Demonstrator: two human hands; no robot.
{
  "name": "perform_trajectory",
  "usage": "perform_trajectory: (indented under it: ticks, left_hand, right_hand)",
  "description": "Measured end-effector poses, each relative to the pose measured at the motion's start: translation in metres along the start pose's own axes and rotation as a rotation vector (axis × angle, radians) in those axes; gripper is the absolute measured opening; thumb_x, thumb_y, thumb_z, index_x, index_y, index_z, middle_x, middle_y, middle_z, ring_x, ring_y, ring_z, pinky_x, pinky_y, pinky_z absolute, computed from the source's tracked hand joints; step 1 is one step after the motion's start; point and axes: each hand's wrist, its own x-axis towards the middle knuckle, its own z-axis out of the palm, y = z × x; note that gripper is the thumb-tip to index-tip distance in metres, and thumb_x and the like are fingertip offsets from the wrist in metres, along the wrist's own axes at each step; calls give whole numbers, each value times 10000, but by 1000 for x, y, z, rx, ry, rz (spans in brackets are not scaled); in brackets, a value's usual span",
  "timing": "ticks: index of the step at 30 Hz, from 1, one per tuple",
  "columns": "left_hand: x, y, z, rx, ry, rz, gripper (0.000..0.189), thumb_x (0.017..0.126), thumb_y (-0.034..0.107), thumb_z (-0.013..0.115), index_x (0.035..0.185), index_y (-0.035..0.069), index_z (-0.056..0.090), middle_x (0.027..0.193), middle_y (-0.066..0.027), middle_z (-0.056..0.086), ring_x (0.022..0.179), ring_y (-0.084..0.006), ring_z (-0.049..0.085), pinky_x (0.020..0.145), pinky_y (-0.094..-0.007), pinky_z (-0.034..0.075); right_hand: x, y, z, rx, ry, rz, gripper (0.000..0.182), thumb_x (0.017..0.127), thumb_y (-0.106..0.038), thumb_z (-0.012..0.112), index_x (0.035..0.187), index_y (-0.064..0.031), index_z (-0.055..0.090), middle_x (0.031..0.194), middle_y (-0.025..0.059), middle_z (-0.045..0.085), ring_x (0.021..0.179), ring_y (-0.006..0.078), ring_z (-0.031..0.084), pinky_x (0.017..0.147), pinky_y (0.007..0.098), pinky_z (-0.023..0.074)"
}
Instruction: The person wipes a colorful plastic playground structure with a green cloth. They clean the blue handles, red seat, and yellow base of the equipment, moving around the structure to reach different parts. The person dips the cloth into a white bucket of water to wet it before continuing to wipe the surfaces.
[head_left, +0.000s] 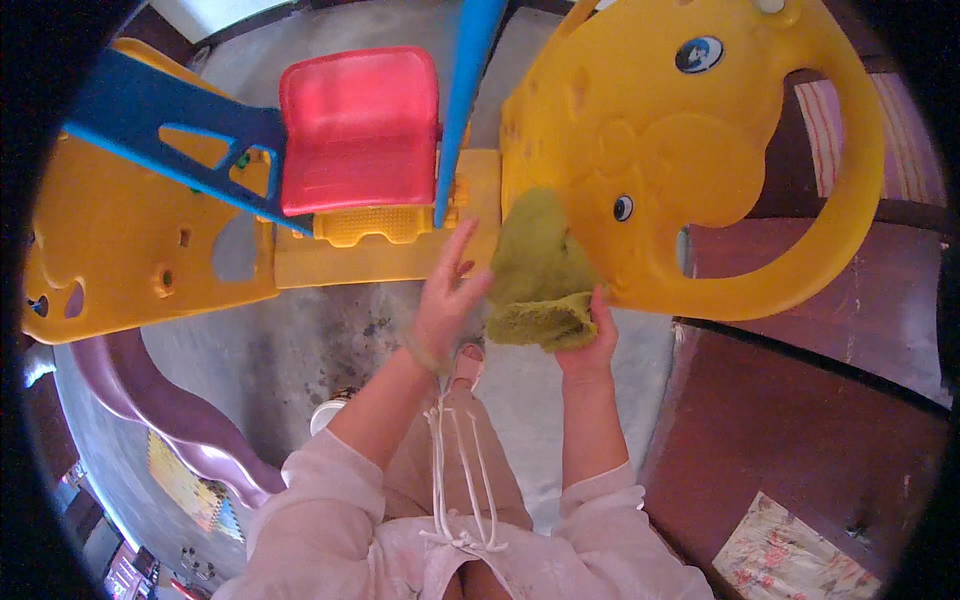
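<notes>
A green fluffy cloth (541, 262) hangs in front of me, its lower end bunched up. My right hand (594, 337) grips that bunched end, the thumb along its side. Just left of the cloth is my left hand (448, 300), slightly blurred, fingers apart and holding nothing. Behind the cloth stands a yellow plastic animal-shaped panel (675, 157) with painted eyes and a curved loop. A red plastic seat (360, 135) sits between blue plastic side supports (463, 97), above a yellow plastic base (375, 262).
Another yellow panel (142, 232) stands at the left, with a purple slide (180, 420) below it. Dark red-brown furniture surfaces (787, 427) lie at the right, one bearing a floral cloth (787, 547). A white round container (327, 414) is beside my left forearm. Dark spots mark the grey floor.
</notes>
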Motion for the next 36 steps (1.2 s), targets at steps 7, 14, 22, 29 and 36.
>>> perform_trajectory:
  ticks: [7, 14, 22, 29, 36]
  left_hand:
    - [-48, 55, 86, 235, -191, 263, 949, 665, 353, 755, 1413, 38, 263, 1507, -183, 95, 1390, -295, 144, 1099, -392, 187]
    - [-43, 103, 142, -32, -310, 325, 971, 685, 288, 727, 1446, 67, 166, 1496, -164, 142, 1378, -295, 178, 1096, -381, 203]
    - [-14, 159, 176, -932, -271, -70, 768, 810, 187, 536, 1456, 86, 133, 1440, -120, 291, 1316, -246, 316, 1086, -350, 250]
    - [-4, 208, 199, -586, -677, 66, 620, 838, 152, 495, 1405, 14, 285, 1380, -100, 394, 1272, -207, 376, 1075, -317, 255]
    - [35, 174, 201, -294, -172, 193, 410, 928, 181, 454, 1288, -13, 435, 1248, -98, 509, 1158, -165, 463, 986, -303, 356]
  right_hand:
    - [-64, -46, 13, -306, -305, -148, 757, 867, -550, 478, 1383, -30, 287, 1398, 111, 367, 1261, 274, 397, 1022, 421, 359]
    - [-102, -104, 53, -667, -391, -489, 992, 733, -682, 568, 1390, 1, 273, 1387, 147, 362, 1260, 289, 392, 1033, 408, 331]
    - [-109, -169, 106, -1593, -314, -965, 760, 802, -485, 618, 1298, 47, 396, 1281, 231, 446, 1176, 350, 452, 992, 402, 343]
    - [-120, -179, 102, -1597, 124, -1712, 768, 779, -409, 670, 1335, -1, 331, 1349, 283, 321, 1213, 484, 339, 984, 571, 289]
    - [-48, -214, 109, -1725, 198, -1741, 677, 723, -189, 707, 1306, -20, 409, 1353, 301, 310, 1242, 501, 308, 995, 559, 316]
